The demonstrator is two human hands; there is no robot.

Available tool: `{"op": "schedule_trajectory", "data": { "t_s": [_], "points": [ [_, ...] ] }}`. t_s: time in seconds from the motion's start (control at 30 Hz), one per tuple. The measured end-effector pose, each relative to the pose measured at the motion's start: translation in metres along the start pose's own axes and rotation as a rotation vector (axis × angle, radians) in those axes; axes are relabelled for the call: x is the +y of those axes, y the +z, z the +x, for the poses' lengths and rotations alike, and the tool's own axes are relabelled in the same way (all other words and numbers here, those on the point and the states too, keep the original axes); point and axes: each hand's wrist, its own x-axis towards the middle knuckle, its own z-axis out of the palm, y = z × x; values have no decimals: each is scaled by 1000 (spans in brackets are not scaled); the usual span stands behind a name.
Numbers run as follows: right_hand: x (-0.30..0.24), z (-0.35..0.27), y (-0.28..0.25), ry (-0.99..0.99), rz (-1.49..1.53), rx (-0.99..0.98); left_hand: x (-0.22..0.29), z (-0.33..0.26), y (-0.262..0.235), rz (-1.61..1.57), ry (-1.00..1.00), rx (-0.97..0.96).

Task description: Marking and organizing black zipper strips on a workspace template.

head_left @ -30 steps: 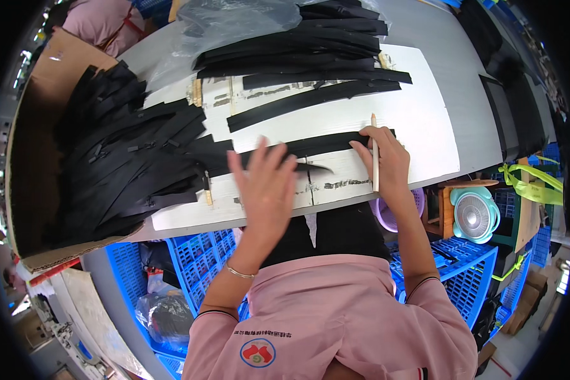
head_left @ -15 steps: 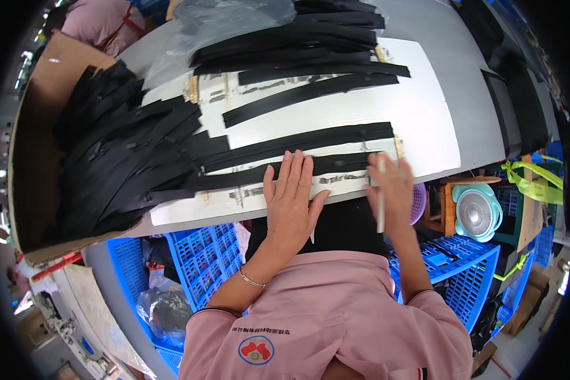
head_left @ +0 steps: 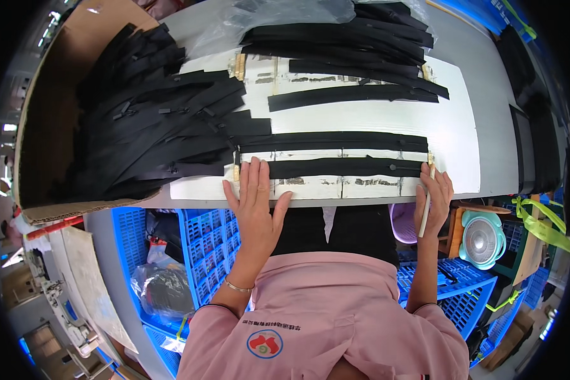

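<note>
A black zipper (head_left: 335,167) lies straight across the near part of a white board (head_left: 459,133). My left hand (head_left: 255,206) rests flat over its left end, fingers stretched out. At the zipper's right end, my right hand (head_left: 438,197) grips a slim whitish marking pen (head_left: 425,213), its upper end close to the zipper's end. A second black zipper (head_left: 335,140) runs parallel just beyond. Dark marks and lines show on the board beneath them.
Left stands a cardboard box (head_left: 47,133) with a heap of black zippers (head_left: 152,130) spilling onto the board. More zippers (head_left: 335,38) are stacked at the far side beside clear plastic (head_left: 215,28). Below the table are blue crates (head_left: 212,253) and a teal fan (head_left: 482,239).
My left hand has slid left along the near zipper to its left end. My right hand, blurred before, has come to the zipper's right end with the pen. The view has shifted slightly.
</note>
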Motion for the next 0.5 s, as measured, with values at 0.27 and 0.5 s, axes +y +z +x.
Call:
{"op": "schedule_trajectory", "data": {
  "t_s": [0.27,0.5],
  "points": [
    [-7,5,-6,3,-79,-40,-9,14,-6,-39,41,-28],
    [-98,51,5,141,449,-72,-11,11,-5,-19,53,-16]
  ]
}}
